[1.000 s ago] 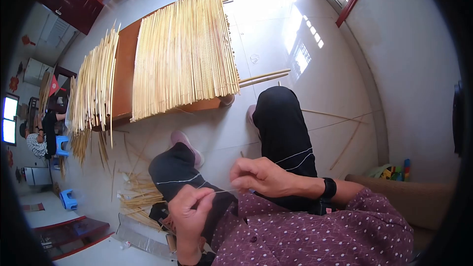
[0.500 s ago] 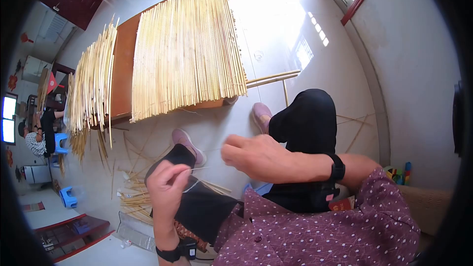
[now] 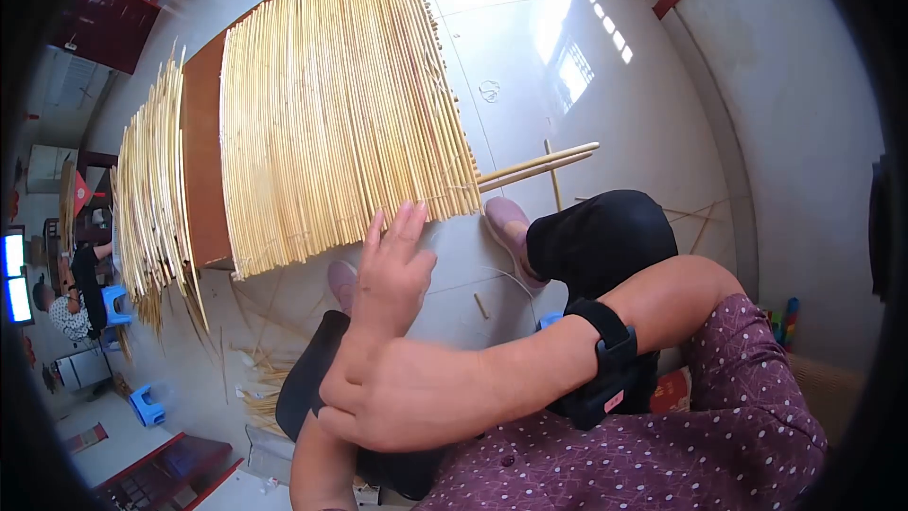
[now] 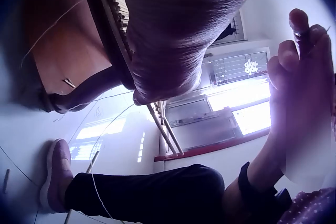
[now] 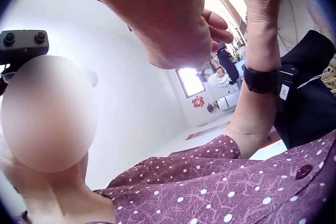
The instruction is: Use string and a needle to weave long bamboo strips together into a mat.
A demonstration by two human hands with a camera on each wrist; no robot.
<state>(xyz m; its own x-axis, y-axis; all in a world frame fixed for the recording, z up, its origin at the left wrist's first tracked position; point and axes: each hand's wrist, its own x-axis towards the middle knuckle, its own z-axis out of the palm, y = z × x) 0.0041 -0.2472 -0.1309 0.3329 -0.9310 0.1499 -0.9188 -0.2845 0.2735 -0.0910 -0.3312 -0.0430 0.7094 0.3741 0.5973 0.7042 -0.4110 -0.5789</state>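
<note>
My left hand [image 3: 392,274] reaches up to the near edge of a mat of pale reed-like sticks [image 3: 331,104], index and middle fingers straight, fingertips right at the stick ends. In the left wrist view a thin white thread [image 4: 107,124] trails from beside this hand toward the floor. Crossing over the left wrist is my right hand [image 3: 397,393], slightly blurred, its fingers curled. In the left wrist view a fine strand [image 4: 329,29] shows at the right hand's fingertips. The right fingers [image 5: 218,27] are partly hidden behind the hand in the right wrist view.
The mat lies on a brown low table [image 3: 203,156], beside loose sticks [image 3: 151,180] on its left. Two longer sticks [image 3: 539,166] jut out to the right. Cut stalks [image 3: 270,369] lie on the floor. A seated person [image 3: 71,308] is at far left, near blue stools [image 3: 147,407].
My left hand has moved from above the lap up to the mat's edge, its fingers straightening. My right hand has come down and left across the left wrist. The view has shifted.
</note>
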